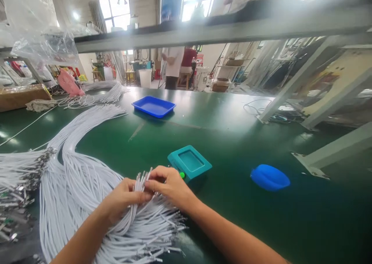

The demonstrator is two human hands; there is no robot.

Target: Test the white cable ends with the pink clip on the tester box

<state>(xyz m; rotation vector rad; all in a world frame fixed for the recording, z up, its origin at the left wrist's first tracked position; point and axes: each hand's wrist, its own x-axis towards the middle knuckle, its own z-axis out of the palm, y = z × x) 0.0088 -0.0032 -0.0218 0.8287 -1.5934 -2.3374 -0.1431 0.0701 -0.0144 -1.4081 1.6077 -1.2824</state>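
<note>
A large heap of white cables point(72, 186) with metal-tipped ends lies on the green table in front of me. My left hand point(124, 198) is closed around a small bunch of these cables point(141, 180), their ends pointing up. Against that bunch, the thumb and fingers of my right hand point(170, 184) pinch at the cable ends. Just beyond my right hand sits a teal box-shaped device point(190, 161) with a square recess on top. A green round spot point(182, 175) shows on its near side, partly behind the hand.
A blue tray point(154, 106) stands farther back, and a blue bowl-like container point(270, 177) lies to the right. Metal frame legs point(334, 150) stand on the table's right side. More cable ends point(20, 182), a cardboard box point(24, 96) and a pink object point(69, 83) are at left. People point(173, 66) stand beyond.
</note>
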